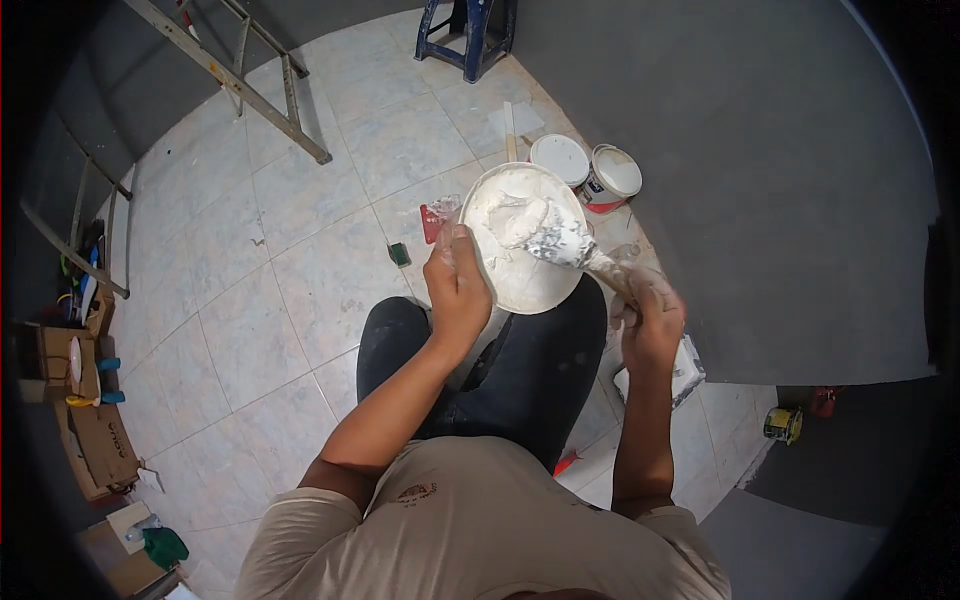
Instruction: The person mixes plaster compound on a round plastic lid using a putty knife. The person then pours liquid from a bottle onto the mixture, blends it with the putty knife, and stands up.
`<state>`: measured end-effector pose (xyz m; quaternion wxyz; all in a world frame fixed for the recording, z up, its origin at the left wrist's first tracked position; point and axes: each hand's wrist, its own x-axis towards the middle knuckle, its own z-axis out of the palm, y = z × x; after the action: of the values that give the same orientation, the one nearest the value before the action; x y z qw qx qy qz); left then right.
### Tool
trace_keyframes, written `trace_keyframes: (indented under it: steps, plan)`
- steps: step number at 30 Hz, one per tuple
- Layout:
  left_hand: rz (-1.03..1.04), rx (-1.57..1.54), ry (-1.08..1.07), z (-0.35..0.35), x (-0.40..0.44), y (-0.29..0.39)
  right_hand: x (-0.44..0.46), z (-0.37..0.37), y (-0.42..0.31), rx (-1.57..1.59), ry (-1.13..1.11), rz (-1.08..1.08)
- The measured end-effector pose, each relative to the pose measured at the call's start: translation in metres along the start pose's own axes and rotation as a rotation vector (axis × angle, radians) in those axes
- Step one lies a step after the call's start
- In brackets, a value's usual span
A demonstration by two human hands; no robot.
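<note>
A round white tub (520, 280) with thick white paste (505, 215) in it is held above my knees. My left hand (457, 285) is closed on the tub's left rim. In my right hand (652, 310) is the handle of a putty knife (560, 243). Its blade, smeared with white and dark grey, lies in the paste at the right side of the tub. Parts of the fingers of my right hand are hidden behind the handle.
Beyond the tub stand two white buckets (560, 160) (616, 172) by the grey wall (780, 200). A red item (431, 224) and a green block (400, 255) lie on the tiled floor. A ladder (240, 85), a blue stool (468, 45) and cardboard boxes (100, 440) stand around.
</note>
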<state>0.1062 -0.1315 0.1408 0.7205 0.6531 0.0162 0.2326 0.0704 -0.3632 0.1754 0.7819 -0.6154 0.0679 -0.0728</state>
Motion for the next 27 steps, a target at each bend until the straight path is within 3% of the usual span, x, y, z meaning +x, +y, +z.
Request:
trace_keyframes:
  steps: [8, 9, 13, 16, 18, 21, 24, 26, 27]
  plan:
    - [0.044, 0.075, -0.027, 0.013, -0.012, 0.004, -0.018, 0.043, -0.066, -0.654, 0.027, -0.292]
    - [0.009, 0.051, -0.032, 0.015, -0.012, 0.005, -0.024, 0.049, -0.064, -0.825, -0.066, -0.474]
    - [-0.021, 0.032, -0.051, 0.018, -0.010, 0.006, -0.036, 0.058, -0.032, -1.275, -0.343, -0.851]
    - [0.048, 0.012, 0.042, 0.017, 0.001, 0.007, -0.044, 0.049, -0.019, -1.305, -0.432, -0.856]
    - [-0.109, -0.045, 0.026, 0.006, 0.008, -0.005, -0.044, 0.042, -0.019, -1.319, -0.462, -0.863]
    - [-0.126, -0.073, 0.070, 0.000, 0.023, -0.015, -0.039, 0.021, -0.021, -1.360, -0.512, -0.901]
    - [-0.140, -0.100, 0.042, 0.000, 0.029, -0.009, -0.033, -0.003, -0.026, -1.363, -0.474, -0.925]
    - [-0.129, -0.080, 0.039, -0.001, 0.029, -0.010, -0.030, -0.010, -0.037, -1.030, -0.241, -0.903]
    - [-0.167, -0.112, 0.037, -0.002, 0.028, -0.010, -0.029, -0.011, -0.039, -1.030, -0.239, -0.901]
